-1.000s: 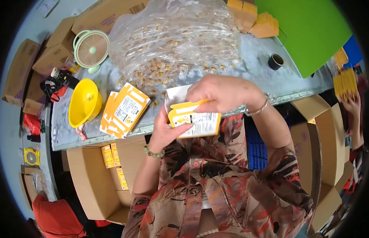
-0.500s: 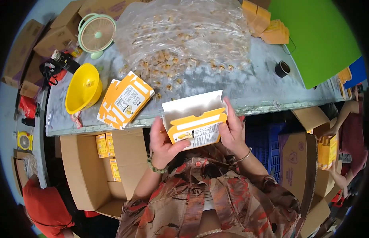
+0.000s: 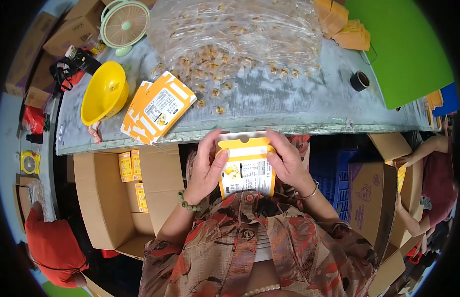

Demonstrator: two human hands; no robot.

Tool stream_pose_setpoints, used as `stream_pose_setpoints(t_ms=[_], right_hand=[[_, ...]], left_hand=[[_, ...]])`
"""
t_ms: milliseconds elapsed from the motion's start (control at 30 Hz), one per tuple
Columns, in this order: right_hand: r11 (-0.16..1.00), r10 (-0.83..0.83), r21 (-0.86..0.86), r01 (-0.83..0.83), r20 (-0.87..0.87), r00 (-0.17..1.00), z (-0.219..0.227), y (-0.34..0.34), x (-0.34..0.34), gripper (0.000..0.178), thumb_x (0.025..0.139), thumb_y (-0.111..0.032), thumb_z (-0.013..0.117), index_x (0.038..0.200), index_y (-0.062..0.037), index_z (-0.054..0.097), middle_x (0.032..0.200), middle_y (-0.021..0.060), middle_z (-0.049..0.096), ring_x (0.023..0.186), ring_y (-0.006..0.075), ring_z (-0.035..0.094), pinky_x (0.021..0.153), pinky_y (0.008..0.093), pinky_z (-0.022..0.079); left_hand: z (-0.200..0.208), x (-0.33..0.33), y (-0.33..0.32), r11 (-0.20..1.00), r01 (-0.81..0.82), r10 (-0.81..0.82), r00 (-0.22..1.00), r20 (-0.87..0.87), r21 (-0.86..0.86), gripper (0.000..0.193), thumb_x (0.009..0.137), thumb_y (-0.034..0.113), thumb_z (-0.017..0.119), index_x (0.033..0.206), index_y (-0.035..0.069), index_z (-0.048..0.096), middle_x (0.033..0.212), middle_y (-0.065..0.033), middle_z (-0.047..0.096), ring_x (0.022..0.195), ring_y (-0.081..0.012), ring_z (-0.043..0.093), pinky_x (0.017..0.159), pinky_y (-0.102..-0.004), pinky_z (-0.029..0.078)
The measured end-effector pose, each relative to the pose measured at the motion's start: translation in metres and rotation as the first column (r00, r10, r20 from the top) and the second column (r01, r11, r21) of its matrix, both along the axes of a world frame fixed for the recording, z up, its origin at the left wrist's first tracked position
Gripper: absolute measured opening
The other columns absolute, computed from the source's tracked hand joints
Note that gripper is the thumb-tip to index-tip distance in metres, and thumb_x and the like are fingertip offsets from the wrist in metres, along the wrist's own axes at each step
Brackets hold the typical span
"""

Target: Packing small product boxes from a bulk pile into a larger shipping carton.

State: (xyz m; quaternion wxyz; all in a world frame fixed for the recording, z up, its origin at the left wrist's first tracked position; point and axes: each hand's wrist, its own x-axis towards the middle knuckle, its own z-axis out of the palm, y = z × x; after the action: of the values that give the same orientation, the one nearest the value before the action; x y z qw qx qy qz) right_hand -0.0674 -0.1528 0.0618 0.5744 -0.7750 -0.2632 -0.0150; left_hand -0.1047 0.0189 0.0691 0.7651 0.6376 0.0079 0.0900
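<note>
- Left hand (image 3: 205, 172): grasping one side of the yellow-and-white carton (image 3: 247, 171), thumb on its front face.
- Right hand (image 3: 291, 167): grasping the opposite side, thumb likewise placed.
- Carton position: between both hands, before the patterned shirt (image 3: 250, 242), near the edge of the table (image 3: 299, 106).
- Table, left: stacked flat cartons (image 3: 165, 104) beside a yellow bowl (image 3: 104, 94).

On my head view, the left hand (image 3: 206, 167) and right hand (image 3: 290, 162) held a yellow-and-white carton (image 3: 248, 171); flat cartons (image 3: 163, 106) lay beside a yellow bowl (image 3: 104, 94).
</note>
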Motion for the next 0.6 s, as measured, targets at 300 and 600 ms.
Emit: stream_pose_setpoints(t_ms=[300,600], right_hand=[[0.955,0.293,0.034,-0.294,0.030,0.956,-0.004,-0.009,0.001,0.028,0.061,-0.015,0.065,0.084,-0.0026,0.055,0.088,0.0104,0.048,0.080,0.0192,0.048,0.069,0.0256,0.038],[0.958,0.117,0.255,-0.131,0.066,0.991,0.012,0.002,0.016,0.062,0.056,-0.011,0.071,0.106,0.0029,0.038,0.097,0.0147,0.049,0.088,0.0195,0.050,0.071,0.0300,0.042]], left_hand=[[-0.009,-0.006,0.029,0.862,0.229,-0.303,0.948,0.098,0.452,0.022,0.060,0.014,0.067,0.075,0.000,0.059,0.077,-0.0109,0.055,0.074,-0.0213,0.053,0.066,-0.0260,0.041],[-0.008,-0.004,0.031,0.955,-0.055,0.054,0.998,-0.010,-0.291,0.044,0.079,0.036,0.045,0.108,0.003,0.039,0.101,-0.0108,0.044,0.097,-0.0192,0.044,0.076,-0.0322,0.041]])
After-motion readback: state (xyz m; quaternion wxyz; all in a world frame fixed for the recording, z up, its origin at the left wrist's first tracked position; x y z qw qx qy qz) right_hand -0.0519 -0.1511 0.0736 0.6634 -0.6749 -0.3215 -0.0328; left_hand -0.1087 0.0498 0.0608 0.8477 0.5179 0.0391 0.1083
